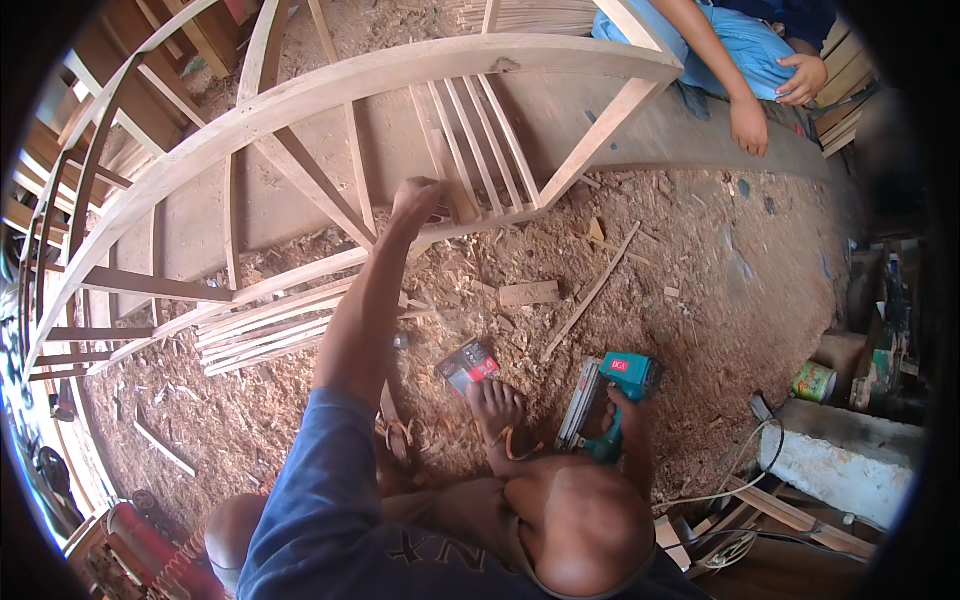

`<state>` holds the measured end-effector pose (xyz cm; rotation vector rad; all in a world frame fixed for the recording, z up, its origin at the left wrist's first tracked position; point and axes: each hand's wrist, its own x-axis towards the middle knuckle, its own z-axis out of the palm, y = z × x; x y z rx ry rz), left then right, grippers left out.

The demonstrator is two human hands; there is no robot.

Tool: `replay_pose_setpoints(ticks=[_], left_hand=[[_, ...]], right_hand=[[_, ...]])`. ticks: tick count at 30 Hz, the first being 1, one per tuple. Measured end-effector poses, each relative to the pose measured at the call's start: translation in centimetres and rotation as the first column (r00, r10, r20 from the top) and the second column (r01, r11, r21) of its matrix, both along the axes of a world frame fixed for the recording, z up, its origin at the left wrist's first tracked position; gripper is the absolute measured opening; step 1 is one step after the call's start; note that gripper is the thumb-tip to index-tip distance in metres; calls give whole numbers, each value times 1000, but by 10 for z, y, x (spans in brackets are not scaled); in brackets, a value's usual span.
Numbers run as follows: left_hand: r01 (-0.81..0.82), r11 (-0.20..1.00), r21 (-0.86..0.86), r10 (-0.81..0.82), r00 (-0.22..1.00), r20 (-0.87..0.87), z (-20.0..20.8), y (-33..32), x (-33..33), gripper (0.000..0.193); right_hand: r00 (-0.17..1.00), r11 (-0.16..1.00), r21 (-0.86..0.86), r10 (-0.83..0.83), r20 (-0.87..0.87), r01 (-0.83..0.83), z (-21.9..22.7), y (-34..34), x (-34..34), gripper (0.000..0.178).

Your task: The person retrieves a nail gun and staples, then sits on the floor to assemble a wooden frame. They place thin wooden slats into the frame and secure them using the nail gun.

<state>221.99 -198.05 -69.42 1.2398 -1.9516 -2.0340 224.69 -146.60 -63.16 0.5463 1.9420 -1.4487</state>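
Observation:
My left hand (420, 197) reaches forward to the lower rail of a curved wooden frame (400, 70). Its fingers are curled at the lower end of a thin wooden slat (422, 115), partly hidden by the hand. Just right of it, several parallel slats (487, 140) span between the frame's rails, with a flat wooden piece (463, 202) beside the fingers. Low on the right, my right hand (628, 425) is wrapped round the handle of a teal nail gun (626, 372), its magazine angled down to the left. A small printed box (466, 366) lies by my foot.
Loose strips (270, 325) lie under the frame at left. Shavings and an offcut (528, 293) cover the ground. Another person's hand (749, 125) hangs near the frame's right end. At right are a pale block (835, 455), a can (813, 382) and a cable (770, 440).

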Motion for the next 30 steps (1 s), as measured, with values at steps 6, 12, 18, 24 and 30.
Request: replay_pose_setpoints(ticks=[6, 12, 18, 24, 30], left_hand=[[103, 992, 69, -98, 992, -79, -3, 0, 6, 30], [147, 988, -47, -143, 987, 72, -11, -6, -3, 34], [150, 970, -190, -119, 979, 165, -10, -4, -3, 42], [120, 810, -574, -47, 989, 139, 15, 26, 11, 33], [100, 460, -882, -375, 923, -91, 16, 68, 94, 22]], right_hand=[[984, 988, -3, -155, 84, 155, -27, 12, 1, 15], [993, 995, -3, -104, 61, 104, -36, 20, -2, 14], [997, 997, 11, -75, 26, 75, -28, 16, -2, 14], [989, 990, -35, -134, 65, 136, -33, 22, -1, 13], [997, 997, -60, -60, -38, 57, -58, 34, -1, 16]])
